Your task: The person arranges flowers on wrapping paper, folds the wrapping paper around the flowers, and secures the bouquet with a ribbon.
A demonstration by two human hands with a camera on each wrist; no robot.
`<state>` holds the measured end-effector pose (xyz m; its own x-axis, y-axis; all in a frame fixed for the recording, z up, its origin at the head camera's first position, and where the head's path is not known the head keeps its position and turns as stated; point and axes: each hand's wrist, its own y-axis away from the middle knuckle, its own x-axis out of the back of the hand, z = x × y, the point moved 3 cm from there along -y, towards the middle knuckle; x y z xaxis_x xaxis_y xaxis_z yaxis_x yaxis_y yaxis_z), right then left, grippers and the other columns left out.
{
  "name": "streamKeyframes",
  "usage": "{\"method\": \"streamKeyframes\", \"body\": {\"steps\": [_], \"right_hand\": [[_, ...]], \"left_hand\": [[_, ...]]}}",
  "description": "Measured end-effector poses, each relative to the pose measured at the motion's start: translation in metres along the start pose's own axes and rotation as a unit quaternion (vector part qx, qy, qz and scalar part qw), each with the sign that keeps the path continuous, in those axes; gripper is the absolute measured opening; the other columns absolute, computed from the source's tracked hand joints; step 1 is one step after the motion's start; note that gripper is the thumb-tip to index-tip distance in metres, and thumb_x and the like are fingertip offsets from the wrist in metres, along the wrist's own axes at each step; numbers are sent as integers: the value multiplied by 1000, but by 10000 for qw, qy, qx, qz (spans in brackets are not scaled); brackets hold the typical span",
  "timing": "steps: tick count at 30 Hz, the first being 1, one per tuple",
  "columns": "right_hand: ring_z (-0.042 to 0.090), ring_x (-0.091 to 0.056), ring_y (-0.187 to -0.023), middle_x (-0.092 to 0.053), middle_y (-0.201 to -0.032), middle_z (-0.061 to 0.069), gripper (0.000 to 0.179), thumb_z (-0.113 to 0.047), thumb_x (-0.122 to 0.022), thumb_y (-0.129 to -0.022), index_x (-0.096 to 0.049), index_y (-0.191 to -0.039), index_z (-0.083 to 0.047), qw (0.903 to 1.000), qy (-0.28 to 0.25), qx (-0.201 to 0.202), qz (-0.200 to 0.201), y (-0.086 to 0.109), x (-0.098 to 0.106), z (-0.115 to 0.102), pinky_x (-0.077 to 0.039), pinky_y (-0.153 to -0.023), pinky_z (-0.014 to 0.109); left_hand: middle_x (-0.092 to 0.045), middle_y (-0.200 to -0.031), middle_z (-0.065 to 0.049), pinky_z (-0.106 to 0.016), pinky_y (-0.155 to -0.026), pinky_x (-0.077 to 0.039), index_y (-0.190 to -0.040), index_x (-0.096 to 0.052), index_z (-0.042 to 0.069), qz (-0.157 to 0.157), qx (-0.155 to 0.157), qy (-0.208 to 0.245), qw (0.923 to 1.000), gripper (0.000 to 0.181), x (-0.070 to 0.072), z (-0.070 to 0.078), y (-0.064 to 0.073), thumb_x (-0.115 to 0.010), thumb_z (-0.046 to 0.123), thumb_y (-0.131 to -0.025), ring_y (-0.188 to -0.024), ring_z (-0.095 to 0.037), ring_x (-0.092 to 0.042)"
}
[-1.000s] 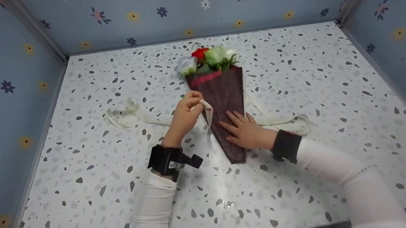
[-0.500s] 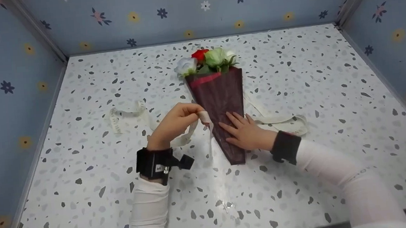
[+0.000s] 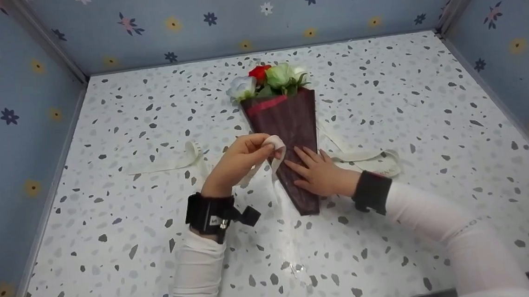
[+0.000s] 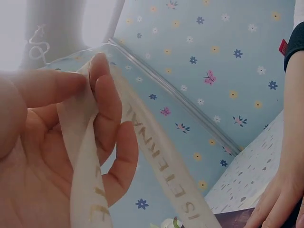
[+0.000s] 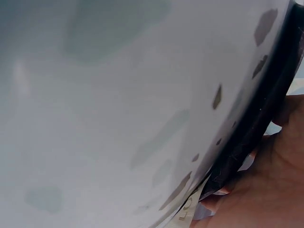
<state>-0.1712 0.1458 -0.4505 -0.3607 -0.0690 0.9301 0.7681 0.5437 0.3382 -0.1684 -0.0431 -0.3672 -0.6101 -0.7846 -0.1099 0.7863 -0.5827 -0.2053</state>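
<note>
A bouquet in dark maroon wrapping paper (image 3: 286, 123) lies on the table, its red, green, white and pale blue flowers (image 3: 280, 75) pointing to the far side. My left hand (image 3: 239, 159) pinches a cream printed ribbon (image 3: 277, 143) between thumb and fingertips, just over the wrap's left edge. In the left wrist view the ribbon (image 4: 164, 166) bears gold lettering and loops up to the fingertips. With fingers spread, my right hand (image 3: 319, 172) rests flat on the lower part of the wrap. The right wrist view shows the wrap's dark edge (image 5: 242, 142) against that palm.
One ribbon tail (image 3: 163, 167) trails over the speckled table (image 3: 127, 251) on the left. Another ribbon length (image 3: 367, 155) lies looped to the right, beyond my right hand. Flower-patterned panels (image 3: 246, 19) enclose the back and both sides.
My left hand has come down toward me, keeping the ribbon pinched; the ribbon now curls over its fingertips. The left tail has shifted on the table. My right hand has stayed in place.
</note>
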Motion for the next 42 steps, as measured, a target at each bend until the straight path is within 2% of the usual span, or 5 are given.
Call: {"method": "streamKeyframes", "body": {"steps": [7, 18, 30, 37, 42], "right_hand": [[39, -6, -145, -3, -158, 19, 58, -41, -37, -101, -20, -152, -20, 10000, -38, -5, -55, 0, -1, 0, -16, -109, 64], [40, -7, -145, -3, -158, 20, 58, -41, -37, -101, -20, -152, -20, 10000, -19, 10, -10, -1, 0, 1, -17, -109, 64], [40, -17, -143, -18, -156, 19, 52, -36, -40, -101, -35, -148, -15, 9945, -926, 367, 327, 4, 10, 14, -16, -111, 62], [41, -48, -122, -54, -130, 24, 33, -17, -57, -93, -61, -119, 3, 9690, -2076, 494, 1243, 19, 31, 63, -34, -105, 53], [35, -58, -102, -64, -108, 20, 32, -15, -66, -86, -63, -113, 2, 9748, -1999, -73, 989, 34, 30, 101, -44, -93, 49]], "left_hand": [[-56, -105, 2, -25, -89, -39, -96, -66, -8, 1127, -652, -143, 9914, 37, -2, -4, -8, -56, 27, -90, -101, -13, -51], [-62, -107, -5, -26, -89, -46, -106, -60, -16, 2151, -1201, 41, 9692, 27, 3, -4, -16, -47, 6, -97, -103, -12, -57], [-66, -98, -10, -32, -78, -52, -124, -55, -8, 1764, -324, -357, 9831, 30, -10, -31, -42, -40, 1, -99, -80, -27, -65], [-67, -102, -18, -39, -79, -52, -117, -54, -9, 1840, -303, -438, 9815, 24, -11, -32, -43, -43, 0, -98, -82, -33, -63], [-70, -98, -13, -30, -72, -52, -105, -53, -4, 1751, -307, -264, 9837, 10, -11, -34, -44, -48, 0, -96, -77, -24, -63]]}}
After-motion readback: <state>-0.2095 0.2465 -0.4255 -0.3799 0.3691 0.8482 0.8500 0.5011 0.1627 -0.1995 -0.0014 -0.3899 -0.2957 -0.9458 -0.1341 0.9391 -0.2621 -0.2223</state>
